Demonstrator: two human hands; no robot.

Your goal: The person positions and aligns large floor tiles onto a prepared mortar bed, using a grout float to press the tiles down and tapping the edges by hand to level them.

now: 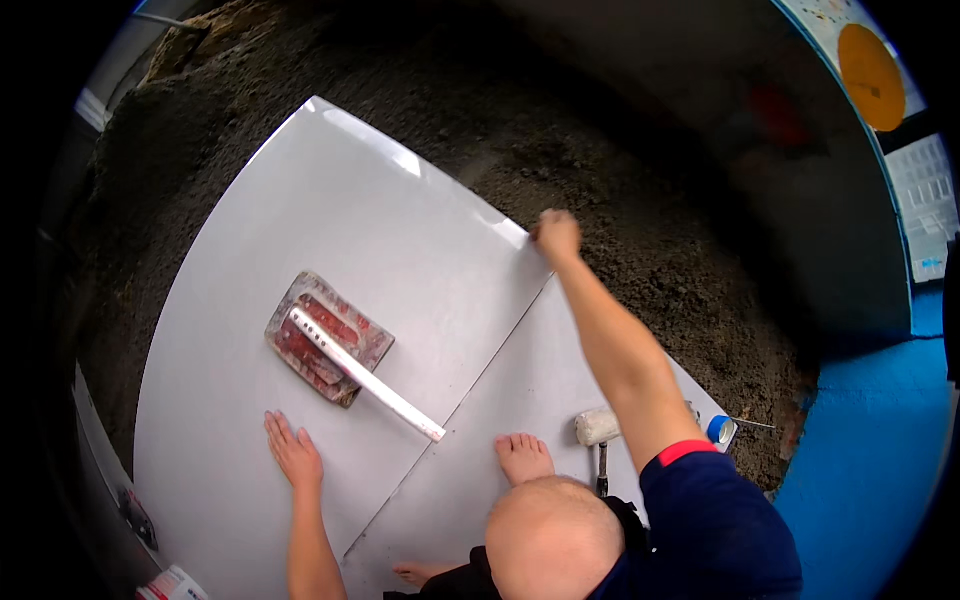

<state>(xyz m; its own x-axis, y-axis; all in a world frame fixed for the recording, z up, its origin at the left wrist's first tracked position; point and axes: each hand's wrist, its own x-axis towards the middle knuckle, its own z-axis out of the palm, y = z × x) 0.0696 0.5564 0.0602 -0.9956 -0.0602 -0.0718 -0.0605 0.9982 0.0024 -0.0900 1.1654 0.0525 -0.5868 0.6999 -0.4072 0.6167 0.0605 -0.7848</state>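
Curling at far right corner of pale tile, right hand is blurred; whether edge is pinched cannot be told. Left hand is laid flat, fingers slightly spread, on near left surface. Tile, placed over dark bed beside second tile, is judged heavy, stiff, slick, chip-prone; best held under opposite edges, corners spared. Float is rested mid-tile.

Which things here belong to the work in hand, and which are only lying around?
Seemingly part of the work:
large grey slab, left hand on it, right hand at its edge
stained reddish board, silver bar across it
white-headed mallet

Probably just lying about:
blue-and-white round item
white-and-red tub, lower left
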